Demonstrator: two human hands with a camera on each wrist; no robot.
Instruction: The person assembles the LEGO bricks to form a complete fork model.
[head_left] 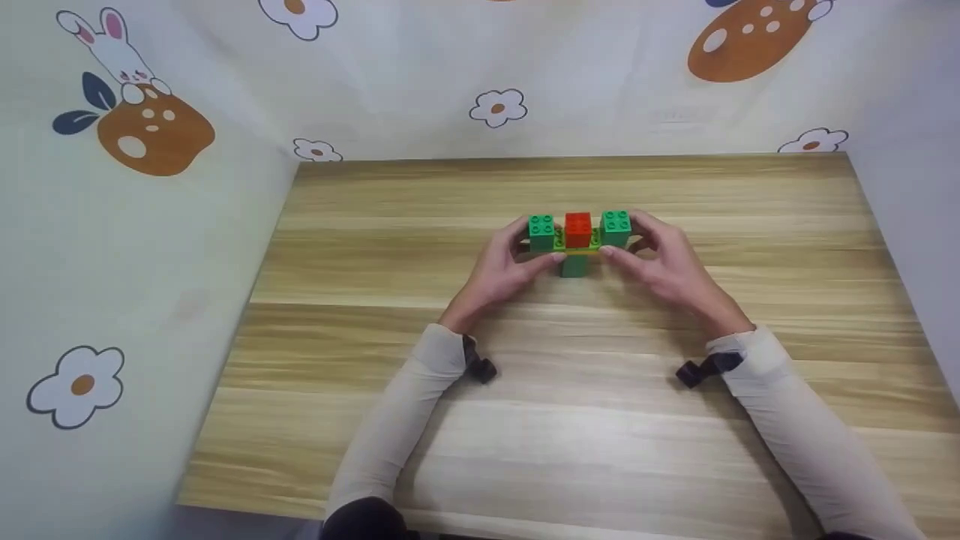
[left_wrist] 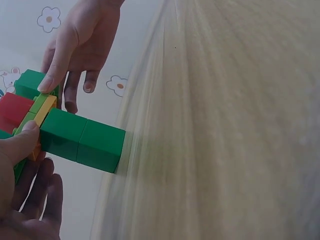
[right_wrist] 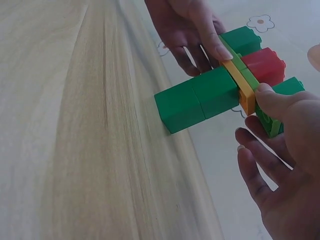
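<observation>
Both hands hold a T-shaped toy building-brick structure upright at the middle of the table. Two stacked green bricks form its stem, the lower end right at the tabletop. Across the stem lie an orange-yellow plate and lime green plates. On top, a red brick is in the middle, a green brick on the left end and another green brick on the right. My left hand pinches the left end, its thumb at the plate's front edge. My right hand pinches the right end likewise, fingers partly hidden behind.
The wood-grain table stands against a pale wall covering with flower and rabbit prints at the back and left. Black wrist-camera mounts hang from both sleeve cuffs, low over the table.
</observation>
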